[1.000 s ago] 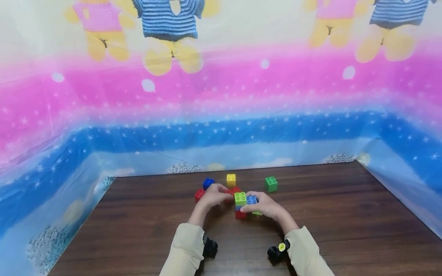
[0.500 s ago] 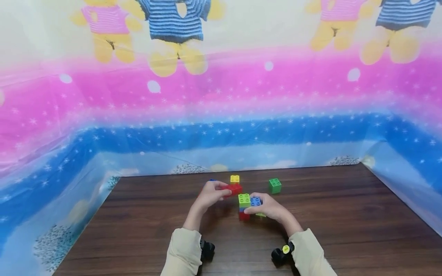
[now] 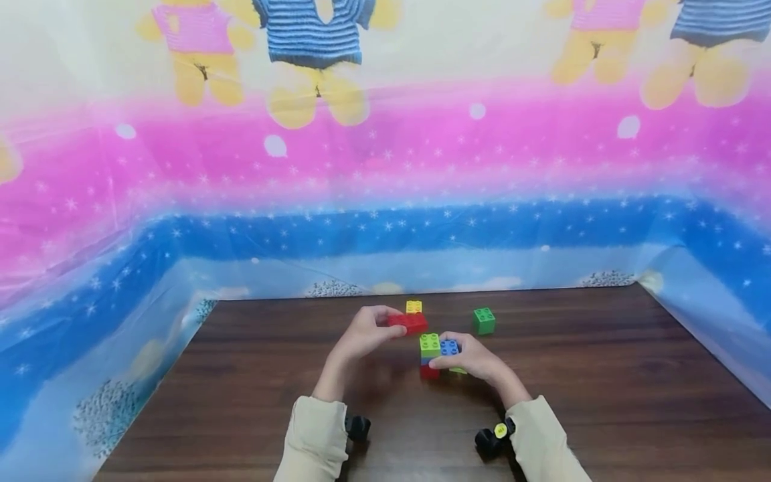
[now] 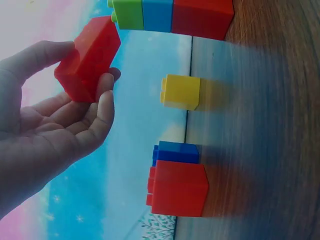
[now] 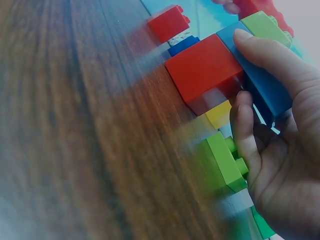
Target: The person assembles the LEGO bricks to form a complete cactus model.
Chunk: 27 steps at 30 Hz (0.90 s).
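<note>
My left hand (image 3: 361,336) pinches a red toy building brick (image 4: 90,60) between thumb and fingers, raised off the table in the left wrist view. My right hand (image 3: 474,356) grips a small stack by its long blue brick (image 5: 265,75), thumb on the near side. Under that blue brick is a red brick (image 5: 205,70), standing on the table. On top, at the left end, sits a lime brick (image 3: 430,344). The blue brick's right end juts out past the red one, partly covered by my fingers. Close below my right fingers lies another lime brick (image 5: 227,162).
Behind the hands stand a yellow brick (image 3: 413,306) and a green brick (image 3: 484,321). A blue brick (image 4: 177,151) and another red brick (image 4: 180,190) stand on the left, hidden behind my left hand in the head view. A printed cloth (image 3: 385,234) borders the wooden table (image 3: 602,375).
My left hand has lifted the red brick from among the others and carried it up, toward the far side of the stack. My right hand keeps its grip on the stack.
</note>
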Tool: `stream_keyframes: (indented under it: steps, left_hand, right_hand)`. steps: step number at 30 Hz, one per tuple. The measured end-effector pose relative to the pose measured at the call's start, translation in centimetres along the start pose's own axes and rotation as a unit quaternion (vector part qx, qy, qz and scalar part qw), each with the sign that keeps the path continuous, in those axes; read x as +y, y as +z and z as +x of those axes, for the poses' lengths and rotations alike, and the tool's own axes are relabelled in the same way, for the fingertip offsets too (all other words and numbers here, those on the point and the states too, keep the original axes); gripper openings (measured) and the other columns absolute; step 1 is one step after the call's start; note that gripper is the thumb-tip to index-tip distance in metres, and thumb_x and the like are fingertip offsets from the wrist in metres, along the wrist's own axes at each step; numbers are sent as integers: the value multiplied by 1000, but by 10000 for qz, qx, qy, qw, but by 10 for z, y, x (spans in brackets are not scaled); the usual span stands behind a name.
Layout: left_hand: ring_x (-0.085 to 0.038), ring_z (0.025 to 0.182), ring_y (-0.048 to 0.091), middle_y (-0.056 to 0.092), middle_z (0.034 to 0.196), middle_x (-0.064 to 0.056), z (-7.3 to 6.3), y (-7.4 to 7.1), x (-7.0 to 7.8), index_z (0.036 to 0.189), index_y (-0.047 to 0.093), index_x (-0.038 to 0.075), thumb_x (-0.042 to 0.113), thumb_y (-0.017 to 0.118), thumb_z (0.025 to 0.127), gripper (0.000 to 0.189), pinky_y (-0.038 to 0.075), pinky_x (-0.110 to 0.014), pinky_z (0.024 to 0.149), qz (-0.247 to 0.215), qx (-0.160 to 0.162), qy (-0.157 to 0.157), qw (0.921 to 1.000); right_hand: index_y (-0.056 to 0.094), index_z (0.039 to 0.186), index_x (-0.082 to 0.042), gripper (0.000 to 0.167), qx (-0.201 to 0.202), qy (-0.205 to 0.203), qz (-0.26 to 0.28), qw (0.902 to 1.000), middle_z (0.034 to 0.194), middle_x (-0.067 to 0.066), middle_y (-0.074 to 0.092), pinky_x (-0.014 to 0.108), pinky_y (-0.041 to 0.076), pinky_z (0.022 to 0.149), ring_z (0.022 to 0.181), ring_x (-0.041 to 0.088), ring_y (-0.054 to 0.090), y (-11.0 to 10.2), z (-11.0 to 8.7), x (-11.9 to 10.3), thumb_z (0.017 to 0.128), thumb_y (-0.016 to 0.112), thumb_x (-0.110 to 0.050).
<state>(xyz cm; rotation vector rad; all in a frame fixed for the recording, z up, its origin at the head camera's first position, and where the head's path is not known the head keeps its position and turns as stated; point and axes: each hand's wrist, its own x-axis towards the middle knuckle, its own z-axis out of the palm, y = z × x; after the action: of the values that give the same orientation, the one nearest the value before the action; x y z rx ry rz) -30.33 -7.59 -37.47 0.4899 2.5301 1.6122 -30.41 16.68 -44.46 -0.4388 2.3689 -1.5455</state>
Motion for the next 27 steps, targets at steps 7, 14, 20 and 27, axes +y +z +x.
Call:
stream_keyframes:
  steps: [7,14,20,27]
  left_hand:
    - [-17,94,61,69,111,-11,1,0,3,119,64,3,16,68,89,32,56,-34,87,210,-460,268,9984]
    - [-21,103,60,66,116,-12,0,0,0,122,61,4,15,67,89,36,55,-38,90,285,-815,597,9945]
    - [-22,106,59,64,122,-13,1,3,-1,129,58,7,15,62,91,39,55,-37,91,194,-1031,784,9914]
    - [-19,99,60,64,120,-10,-1,9,3,130,60,13,17,70,88,44,57,-33,83,217,-924,443,9945]
  right_hand:
    - [56,118,-7,44,12,36,-70,10000,103,8,62,30,50,80,90,18,56,-3,-1,0,86,73,-32]
    - [57,116,-7,43,-30,-79,14,10000,102,7,62,30,49,81,90,18,56,-1,0,3,86,72,-33]
    - [56,115,-5,45,-7,-170,24,9999,100,9,62,31,49,79,88,19,56,-2,1,3,86,73,-34]
    - [57,115,-6,44,-139,-112,-21,9998,100,7,63,30,49,79,88,17,57,-5,2,2,85,74,-34]
